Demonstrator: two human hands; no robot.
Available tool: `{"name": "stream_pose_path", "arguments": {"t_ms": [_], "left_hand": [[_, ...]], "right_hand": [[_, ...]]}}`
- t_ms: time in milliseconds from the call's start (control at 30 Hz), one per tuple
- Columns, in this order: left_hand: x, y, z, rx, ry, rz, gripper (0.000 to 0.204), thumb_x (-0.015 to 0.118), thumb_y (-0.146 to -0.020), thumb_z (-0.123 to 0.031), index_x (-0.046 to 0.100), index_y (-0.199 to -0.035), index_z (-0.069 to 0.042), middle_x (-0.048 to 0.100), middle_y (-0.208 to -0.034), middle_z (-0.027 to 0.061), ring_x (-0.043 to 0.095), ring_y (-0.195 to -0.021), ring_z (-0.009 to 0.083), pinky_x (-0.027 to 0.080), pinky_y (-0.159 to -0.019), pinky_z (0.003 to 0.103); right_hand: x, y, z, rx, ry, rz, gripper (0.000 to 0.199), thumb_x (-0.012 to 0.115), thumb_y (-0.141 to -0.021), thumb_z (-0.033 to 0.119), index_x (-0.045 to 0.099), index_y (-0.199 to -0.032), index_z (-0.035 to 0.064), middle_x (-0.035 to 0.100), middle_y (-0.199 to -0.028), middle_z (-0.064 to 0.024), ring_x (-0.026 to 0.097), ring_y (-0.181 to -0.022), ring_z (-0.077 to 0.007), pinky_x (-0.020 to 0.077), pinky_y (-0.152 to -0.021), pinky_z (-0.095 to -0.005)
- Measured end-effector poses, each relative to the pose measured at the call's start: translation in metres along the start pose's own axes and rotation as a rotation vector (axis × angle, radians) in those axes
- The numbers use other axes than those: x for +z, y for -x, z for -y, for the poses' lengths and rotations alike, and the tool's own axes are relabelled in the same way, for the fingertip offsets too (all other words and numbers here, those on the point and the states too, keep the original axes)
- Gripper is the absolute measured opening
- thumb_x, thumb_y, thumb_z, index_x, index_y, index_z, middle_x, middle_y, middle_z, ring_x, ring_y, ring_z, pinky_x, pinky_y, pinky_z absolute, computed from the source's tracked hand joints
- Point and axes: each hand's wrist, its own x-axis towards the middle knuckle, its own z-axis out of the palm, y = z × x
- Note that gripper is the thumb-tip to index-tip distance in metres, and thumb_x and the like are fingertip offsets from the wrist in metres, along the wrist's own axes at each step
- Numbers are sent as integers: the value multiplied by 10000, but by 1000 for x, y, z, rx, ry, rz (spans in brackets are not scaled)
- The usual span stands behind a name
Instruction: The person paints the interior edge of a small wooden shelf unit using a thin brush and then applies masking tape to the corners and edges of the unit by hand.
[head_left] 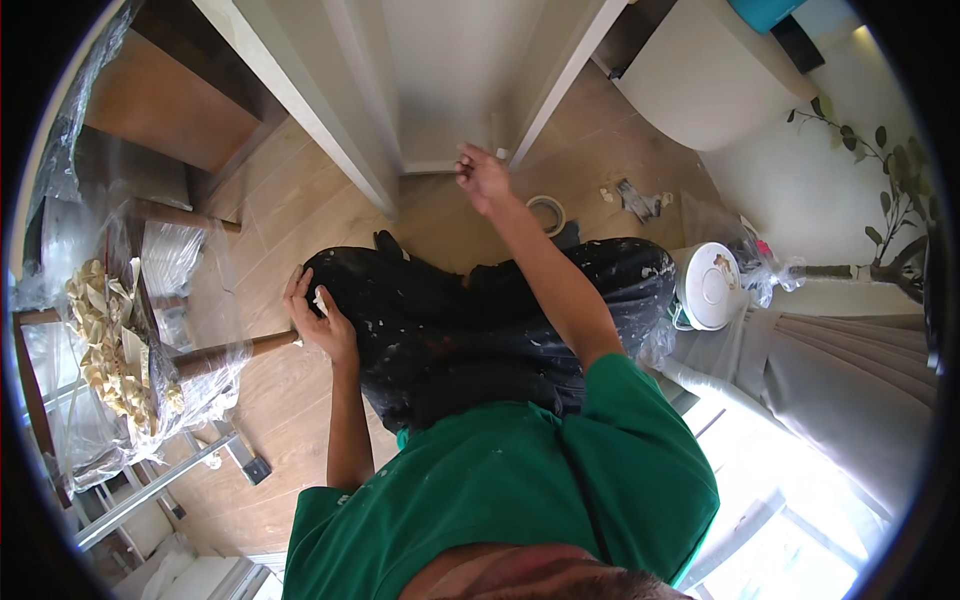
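Green shirt fills the near foreground, above black paint-spattered trousers of a person low over wood-look flooring. Left hand, resting on the knee, fingers curled round a small pale scrap. Right hand, raised, fingertips pinched against the base of a white door frame; tape roll on the floor just beside it, white lidded bucket farther right.

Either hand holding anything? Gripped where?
Left hand rests on the knee, pinching a small whitish scrap by its lower end. Right hand touches the door frame; contents unclear.
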Motion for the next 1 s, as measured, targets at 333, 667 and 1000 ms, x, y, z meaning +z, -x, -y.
{"name": "stream_pose_path", "arguments": {"t_ms": [333,667,1000], "left_hand": [[4,-4,-1,-3,20,16,257,604,-960,-70,660,-1193,25,629,-1278,197,578,-1203,361,422,-1065,443],[3,-3,1,-5,27,13,251,596,-953,-61,659,-1181,25,637,-1264,204,589,-1190,366,430,-1056,445],[-3,3,11,-2,64,27,254,587,-963,-78,644,-1178,43,637,-1261,205,588,-1196,362,435,-1054,444]], "right_hand": [[-88,-70,-49,139,-187,-416,342,756,-900,435,594,-1031,164,525,-757,-6,530,-651,-140,416,-506,-284],[-77,-128,-39,143,710,-718,294,709,-925,348,685,-1102,115,690,-1045,-95,669,-883,-211,544,-731,-355],[92,-42,-14,-41,-349,-271,111,634,-992,221,615,-926,134,572,-706,-2,548,-591,-156,463,-544,-304]]}}
